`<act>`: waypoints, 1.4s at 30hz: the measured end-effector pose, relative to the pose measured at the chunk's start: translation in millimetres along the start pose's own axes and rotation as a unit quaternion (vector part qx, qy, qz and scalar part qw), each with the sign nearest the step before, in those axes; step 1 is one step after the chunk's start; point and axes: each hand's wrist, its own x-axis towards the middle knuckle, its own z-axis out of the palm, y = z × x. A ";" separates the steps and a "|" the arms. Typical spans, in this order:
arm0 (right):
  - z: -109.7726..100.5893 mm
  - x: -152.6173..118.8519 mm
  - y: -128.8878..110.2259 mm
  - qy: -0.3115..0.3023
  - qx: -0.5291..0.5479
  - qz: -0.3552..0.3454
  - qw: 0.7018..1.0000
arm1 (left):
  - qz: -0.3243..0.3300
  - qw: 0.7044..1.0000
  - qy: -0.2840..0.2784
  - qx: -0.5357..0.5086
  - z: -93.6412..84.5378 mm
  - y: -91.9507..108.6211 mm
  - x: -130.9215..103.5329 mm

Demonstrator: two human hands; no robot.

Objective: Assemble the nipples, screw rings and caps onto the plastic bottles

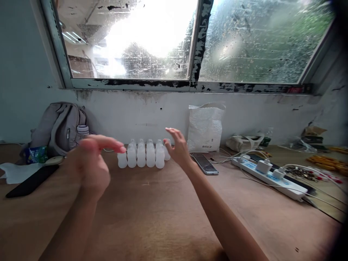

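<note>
Several small frosted white bottles (141,156) stand upright in close rows on the brown table (141,217), near the wall. My left hand (94,163) is raised in front and to the left of them, partly smeared by motion. Its fingers stretch toward the left end of the rows, and nothing shows in it. At the right end is my right hand (176,146), fingers apart and holding nothing. It partly covers the rightmost bottle (167,154); whether it touches that bottle I cannot tell.
Right of the bottles are a phone (205,164), a white bubble mailer (205,128) and a power strip (269,177) with trailing cables. To the left are a grey backpack (58,127) and a flat black object (32,181). A window (130,40) is above.
</note>
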 end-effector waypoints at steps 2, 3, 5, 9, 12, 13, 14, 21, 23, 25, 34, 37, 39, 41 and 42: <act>32.8 -14.9 20.1 -0.106 -0.067 0.055 0.991 | 0.018 0.988 -0.136 0.077 13.6 -6.7 -1.2; 45.0 -24.7 29.1 -0.150 -0.091 0.084 0.981 | 0.011 0.968 -0.215 0.132 19.7 -11.2 -2.5; 61.3 -41.9 43.6 -0.192 -0.109 0.118 0.968 | -0.042 0.905 -0.358 0.227 28.2 -21.8 -6.1; 69.7 -54.8 57.7 -0.125 -0.047 0.098 0.986 | -0.201 0.735 -0.586 0.276 28.1 -44.3 -16.3; 66.4 -51.6 58.1 -0.081 -0.014 0.097 0.992 | -0.279 0.644 -0.649 0.293 22.6 -55.4 -23.1; 64.3 -49.2 56.6 -0.076 -0.013 0.100 0.992 | -0.288 0.639 -0.651 0.291 22.0 -57.4 -24.9; 61.4 -46.1 54.2 -0.069 -0.011 0.102 0.992 | -0.290 0.642 -0.650 0.284 22.5 -58.6 -26.7; 24.7 -15.2 9.3 0.035 0.068 0.137 0.988 | -0.210 0.823 -0.506 0.148 58.1 -63.6 -57.7; 16.0 -10.9 -5.8 0.021 0.095 0.151 0.984 | -0.237 0.851 -0.460 0.091 69.8 -68.3 -70.0; 11.3 -9.9 -16.0 0.004 0.109 0.150 0.983 | -0.277 0.854 -0.438 0.043 76.9 -73.7 -79.0; 7.9 -7.5 -9.4 -0.069 0.047 0.165 0.983 | -0.269 0.840 -0.461 0.097 75.9 -74.1 -79.9; 5.9 -5.5 -2.2 -0.113 -0.027 0.195 0.974 | -0.207 0.831 -0.451 0.251 75.9 -68.2 -79.2; 5.6 -5.1 0.9 -0.134 -0.042 0.198 0.970 | -0.191 0.821 -0.449 0.295 75.2 -65.6 -78.2; 5.5 -5.3 1.8 -0.131 -0.040 0.186 0.973 | -0.197 0.816 -0.471 0.273 73.9 -64.1 -76.1; 5.1 -5.4 1.4 -0.124 -0.038 0.178 0.975 | -0.205 0.815 -0.482 0.246 73.2 -63.7 -74.8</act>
